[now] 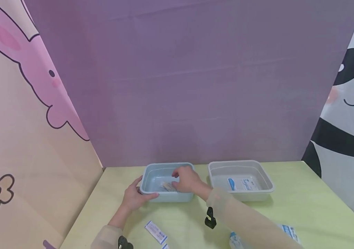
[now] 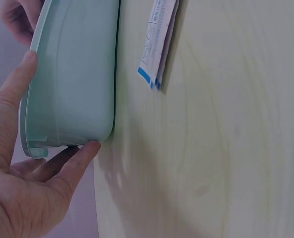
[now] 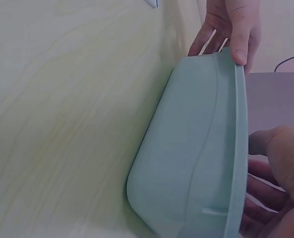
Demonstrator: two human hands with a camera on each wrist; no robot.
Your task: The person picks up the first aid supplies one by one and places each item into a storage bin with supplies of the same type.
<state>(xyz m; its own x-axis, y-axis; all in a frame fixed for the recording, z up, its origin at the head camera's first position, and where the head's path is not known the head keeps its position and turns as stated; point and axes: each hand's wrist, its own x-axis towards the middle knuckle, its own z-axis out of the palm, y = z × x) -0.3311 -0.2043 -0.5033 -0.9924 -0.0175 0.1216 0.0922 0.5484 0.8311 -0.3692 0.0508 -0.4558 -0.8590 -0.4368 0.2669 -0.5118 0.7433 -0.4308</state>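
My left hand (image 1: 134,197) grips the blue tub (image 1: 175,197). Right hand (image 1: 190,180) is in it, thumb and finger parted beside some sticks (image 1: 168,186); can't tell if touching. Packet (image 1: 243,184) lettering's too blurry.

left fingers (image 2: 80,165) gripping | right fingers (image 3: 267,193) loosely curved | right forearm (image 1: 245,216) slanting leftward
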